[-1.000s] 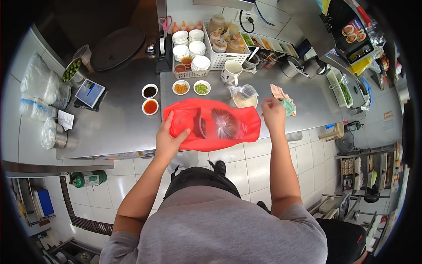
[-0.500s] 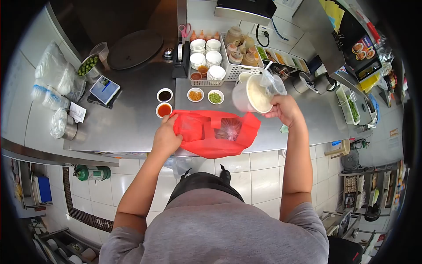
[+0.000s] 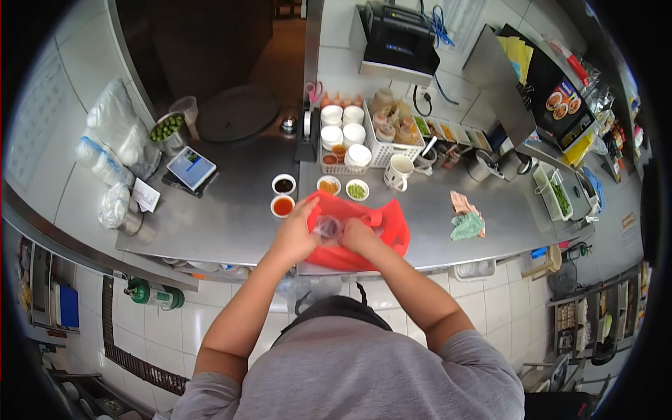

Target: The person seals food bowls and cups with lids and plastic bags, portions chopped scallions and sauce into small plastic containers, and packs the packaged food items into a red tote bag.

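A red bag (image 3: 392,227) lies at the counter's front edge with its mouth open. My left hand (image 3: 297,234) grips the bag's left rim. Inside the opening is my right hand (image 3: 358,236), its fingers hidden; what it holds, if anything, cannot be made out. A clear container (image 3: 327,227) shows in the bag between both hands. Just behind the bag stand bowls of orange bits (image 3: 328,185) and chopped green pieces (image 3: 357,190). To its left are bowls of dark sauce (image 3: 283,184) and red sauce (image 3: 282,206).
A mug (image 3: 399,172) stands before a white basket (image 3: 381,152) of bottles. Stacked white cups (image 3: 354,134) are beside it. Cloths (image 3: 467,217) lie at right. A scale (image 3: 191,168) and a pot of green fruit (image 3: 169,131) are at left.
My right hand has moved left from the counter into the red bag. The white tub it lifted half a second ago no longer shows on the counter. The view has shifted.
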Demonstrator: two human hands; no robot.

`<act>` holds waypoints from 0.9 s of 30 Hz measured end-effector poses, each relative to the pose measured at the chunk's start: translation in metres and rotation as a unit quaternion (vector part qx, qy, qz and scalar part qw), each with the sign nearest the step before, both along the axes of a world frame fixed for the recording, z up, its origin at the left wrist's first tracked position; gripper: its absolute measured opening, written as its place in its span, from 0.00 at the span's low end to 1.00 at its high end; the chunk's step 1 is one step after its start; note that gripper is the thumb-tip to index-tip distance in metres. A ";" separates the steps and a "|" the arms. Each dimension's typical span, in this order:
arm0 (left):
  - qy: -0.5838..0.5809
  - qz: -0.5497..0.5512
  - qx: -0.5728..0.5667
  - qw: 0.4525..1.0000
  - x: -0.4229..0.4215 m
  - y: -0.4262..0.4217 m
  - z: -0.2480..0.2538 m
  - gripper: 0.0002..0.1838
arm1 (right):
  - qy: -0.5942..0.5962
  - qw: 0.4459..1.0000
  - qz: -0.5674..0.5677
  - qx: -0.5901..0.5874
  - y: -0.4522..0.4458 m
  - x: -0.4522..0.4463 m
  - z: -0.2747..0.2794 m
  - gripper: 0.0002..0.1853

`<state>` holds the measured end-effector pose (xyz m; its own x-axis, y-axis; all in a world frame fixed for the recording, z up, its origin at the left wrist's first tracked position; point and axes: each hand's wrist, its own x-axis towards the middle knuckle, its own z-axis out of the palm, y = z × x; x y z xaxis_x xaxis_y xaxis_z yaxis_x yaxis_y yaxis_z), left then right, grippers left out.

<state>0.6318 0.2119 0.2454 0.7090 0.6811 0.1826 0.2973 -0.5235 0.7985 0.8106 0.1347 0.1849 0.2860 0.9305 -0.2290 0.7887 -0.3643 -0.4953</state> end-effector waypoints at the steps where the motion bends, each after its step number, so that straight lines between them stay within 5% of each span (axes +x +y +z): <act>1: 0.032 0.019 0.023 0.999 -0.004 -0.003 0.004 0.37 | -0.081 0.994 0.012 0.071 -0.003 -0.003 0.003 0.10; 4: -0.005 -0.012 0.000 1.000 -0.013 -0.006 -0.004 0.32 | -0.113 0.990 0.018 0.088 -0.022 -0.011 0.049 0.15; 6: 0.058 -0.005 0.015 0.998 -0.012 -0.012 0.020 0.31 | -0.035 0.977 0.146 0.152 -0.027 0.000 0.086 0.20; 8: 0.061 -0.021 0.085 0.994 -0.015 -0.008 0.022 0.33 | 0.096 0.973 0.154 0.143 -0.030 0.005 0.164 0.25; 12: 0.065 0.048 0.086 0.993 -0.009 -0.018 0.049 0.35 | -0.036 0.905 0.170 0.389 0.005 0.061 0.290 0.24; 14: 0.066 0.120 0.089 0.987 -0.006 -0.027 0.045 0.34 | 0.055 0.885 0.133 0.443 0.028 0.076 0.371 0.25; 16: 0.049 0.145 0.105 0.983 -0.008 -0.032 0.022 0.31 | -0.058 0.854 0.098 0.507 0.061 0.096 0.442 0.25; 18: 0.074 0.161 0.054 0.983 -0.014 -0.039 0.014 0.29 | 0.097 0.848 0.090 0.513 0.104 0.108 0.501 0.25; 24: 0.070 0.215 0.032 0.973 -0.030 -0.039 0.002 0.19 | 0.166 0.856 0.187 0.453 0.198 0.055 0.570 0.28; 27: 0.078 0.230 -0.018 0.970 -0.041 -0.043 -0.008 0.17 | 0.245 0.809 0.254 0.471 0.239 0.014 0.577 0.35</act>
<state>0.5907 0.1694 0.2374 0.3449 0.9362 0.0679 0.6121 -0.2792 0.7399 0.8242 0.3737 0.7616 -0.0978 0.7270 0.6796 0.3438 0.6655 -0.6625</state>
